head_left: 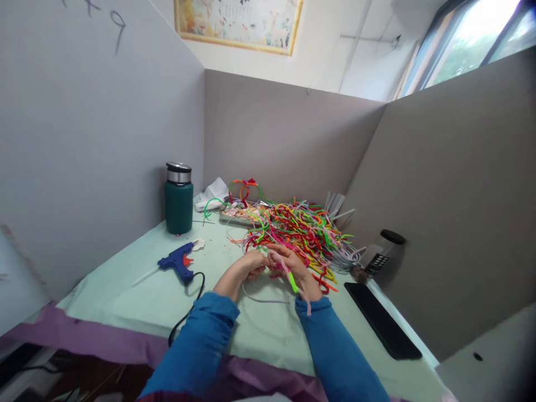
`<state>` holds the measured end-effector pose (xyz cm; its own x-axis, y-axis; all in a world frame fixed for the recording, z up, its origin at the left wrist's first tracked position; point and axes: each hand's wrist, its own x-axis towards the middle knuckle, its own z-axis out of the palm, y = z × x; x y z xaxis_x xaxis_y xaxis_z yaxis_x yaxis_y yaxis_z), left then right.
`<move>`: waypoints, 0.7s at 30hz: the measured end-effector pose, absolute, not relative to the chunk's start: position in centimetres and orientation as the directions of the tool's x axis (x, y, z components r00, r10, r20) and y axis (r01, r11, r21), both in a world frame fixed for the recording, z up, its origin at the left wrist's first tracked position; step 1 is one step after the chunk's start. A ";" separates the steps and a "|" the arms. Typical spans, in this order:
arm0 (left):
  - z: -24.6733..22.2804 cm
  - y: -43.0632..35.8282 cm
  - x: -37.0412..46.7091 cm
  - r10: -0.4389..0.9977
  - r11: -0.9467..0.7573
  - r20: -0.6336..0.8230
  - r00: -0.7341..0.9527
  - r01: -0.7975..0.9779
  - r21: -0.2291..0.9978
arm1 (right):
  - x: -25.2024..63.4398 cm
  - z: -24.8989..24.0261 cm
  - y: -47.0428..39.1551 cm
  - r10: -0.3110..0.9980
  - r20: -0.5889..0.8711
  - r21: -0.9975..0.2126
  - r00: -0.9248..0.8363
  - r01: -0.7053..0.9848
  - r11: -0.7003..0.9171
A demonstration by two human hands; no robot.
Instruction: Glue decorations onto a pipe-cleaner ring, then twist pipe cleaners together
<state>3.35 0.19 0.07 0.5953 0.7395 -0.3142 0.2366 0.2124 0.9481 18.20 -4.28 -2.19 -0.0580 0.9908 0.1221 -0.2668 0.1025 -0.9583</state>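
Both hands meet over the middle of the table, just in front of a pile of pipe cleaners. My left hand point(254, 263) is closed, its fingertips pinched against the other hand; what lies between them is too small to make out. My right hand point(290, 264) is curled around a pink pipe cleaner point(278, 258). That strand runs back over the wrist, with a bright green stretch point(292, 282) along it and a pale pink end hanging by the blue sleeve. The big tangle of red, green, yellow and pink pipe cleaners point(305, 229) lies right behind the fingers.
A blue glue gun point(178, 262) with a black cord lies at the left. Behind it stands a dark green bottle point(178, 204). A tray point(237, 219) of small pieces sits at the back. At the right are a clear jar point(383, 251) and a flat black object point(381, 321). Partitions enclose three sides.
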 end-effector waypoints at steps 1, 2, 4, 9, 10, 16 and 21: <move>-0.1 0.3 3.4 0.737 0.204 -0.316 0.597 0.250 0.947 | 18.1 -2.3 -4.3 0.992 0.116 -0.965 -0.056 -0.241 0.100; -0.4 0.3 3.5 0.732 0.201 -0.317 0.603 0.253 0.946 | 18.0 -2.4 -4.3 0.993 0.111 -0.971 -0.048 -0.217 0.098; -0.7 0.5 3.6 0.721 0.204 -0.312 0.619 0.240 0.949 | 17.7 -2.5 -4.1 0.994 0.106 -0.978 -0.016 -0.183 0.101; -0.4 0.3 3.5 0.700 0.124 -0.220 0.679 0.188 0.974 | 17.4 -2.4 -3.7 0.968 0.220 -0.957 0.118 -0.166 0.238; -0.3 0.2 3.5 0.697 0.108 -0.200 0.688 0.175 0.979 | 17.4 -2.3 -3.6 0.961 0.242 -0.954 0.137 -0.147 0.261; 0.3 -0.1 3.2 0.673 -0.017 -0.099 0.733 0.149 0.989 | 18.0 -2.8 -2.5 0.950 0.246 -0.964 0.193 -0.058 0.261; 0.7 -0.3 3.2 0.645 -0.153 0.043 0.763 0.074 0.986 | 18.5 -3.9 -1.8 0.912 0.254 -0.952 0.321 -0.082 0.294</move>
